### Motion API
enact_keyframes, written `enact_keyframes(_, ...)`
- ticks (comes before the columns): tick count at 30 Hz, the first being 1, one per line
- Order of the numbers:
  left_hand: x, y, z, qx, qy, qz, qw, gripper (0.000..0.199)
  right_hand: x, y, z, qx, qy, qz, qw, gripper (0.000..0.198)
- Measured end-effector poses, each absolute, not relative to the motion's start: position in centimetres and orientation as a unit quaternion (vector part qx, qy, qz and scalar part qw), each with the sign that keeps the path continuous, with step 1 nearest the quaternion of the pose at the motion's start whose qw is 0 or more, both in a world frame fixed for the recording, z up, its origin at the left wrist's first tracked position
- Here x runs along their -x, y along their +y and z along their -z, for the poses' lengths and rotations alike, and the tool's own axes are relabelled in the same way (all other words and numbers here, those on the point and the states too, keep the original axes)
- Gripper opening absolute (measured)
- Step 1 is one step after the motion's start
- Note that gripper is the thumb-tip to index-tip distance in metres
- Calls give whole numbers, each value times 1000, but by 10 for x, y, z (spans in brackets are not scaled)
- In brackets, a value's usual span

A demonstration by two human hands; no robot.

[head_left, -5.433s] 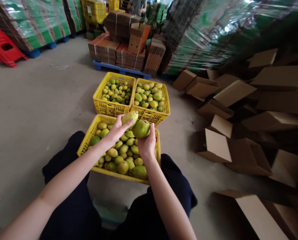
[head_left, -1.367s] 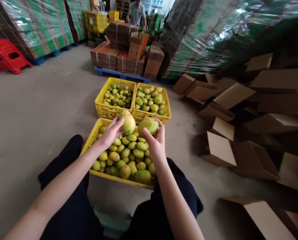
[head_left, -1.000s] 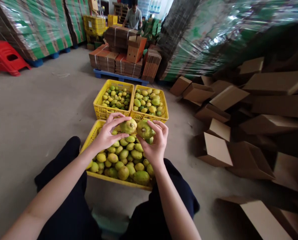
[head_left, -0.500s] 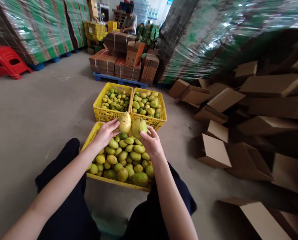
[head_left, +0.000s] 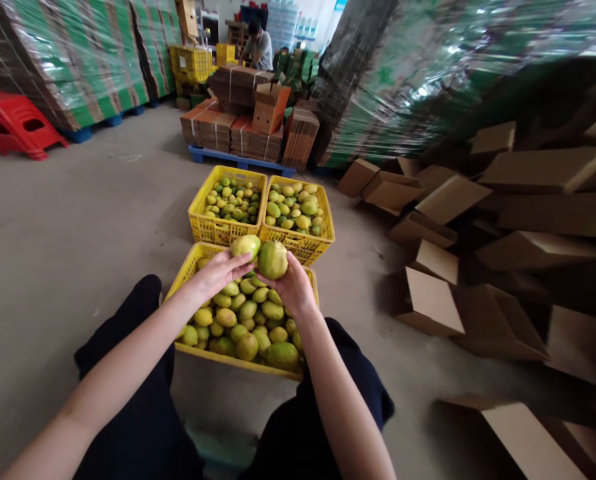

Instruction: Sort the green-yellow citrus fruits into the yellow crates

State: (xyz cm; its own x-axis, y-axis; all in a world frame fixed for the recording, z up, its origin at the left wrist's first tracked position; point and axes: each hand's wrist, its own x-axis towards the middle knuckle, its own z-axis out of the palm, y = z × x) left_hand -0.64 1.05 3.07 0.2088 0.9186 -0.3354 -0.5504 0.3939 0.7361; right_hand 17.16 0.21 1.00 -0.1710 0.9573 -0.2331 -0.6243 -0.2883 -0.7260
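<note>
My left hand (head_left: 225,270) holds a yellow-green lemon (head_left: 245,247), lying on its side in the fingers. Right beside it, a rounder, greener lemon (head_left: 273,260) is gripped in my right hand (head_left: 294,283), its stem end facing up. Both fruits are above the far part of a yellow crate (head_left: 238,365) between my knees. Many lemons (head_left: 247,347) fill that crate, some hidden behind my hands and forearms.
Two more yellow crates of lemons, left (head_left: 223,232) and right (head_left: 323,247), stand just beyond. Flattened cartons (head_left: 208,130) lie on a blue pallet (head_left: 241,160). Open cardboard boxes (head_left: 431,300) heap at right. A red stool (head_left: 21,123) is at left; a person (head_left: 261,50) works behind.
Both lemons have turned in my hands: the left one has tipped from upright onto its side, the right one shows its stem end more. My hands have come slightly closer together.
</note>
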Motion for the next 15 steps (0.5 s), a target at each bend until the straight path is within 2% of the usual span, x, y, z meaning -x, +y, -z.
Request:
enact_keyframes(5,10,16,-21,-248,384,-494,739,33,-158,-6,-8,378,-315,-700,518,43)
enact_keyframes(9,12,18,-20,-236,351,-484,766,35,-156,-5,-6,342,-293,-716,534,36)
enact_keyframes(15,4,12,-24,-263,295,-502,769,47,-162,-2,-11,284,-230,-716,595,25)
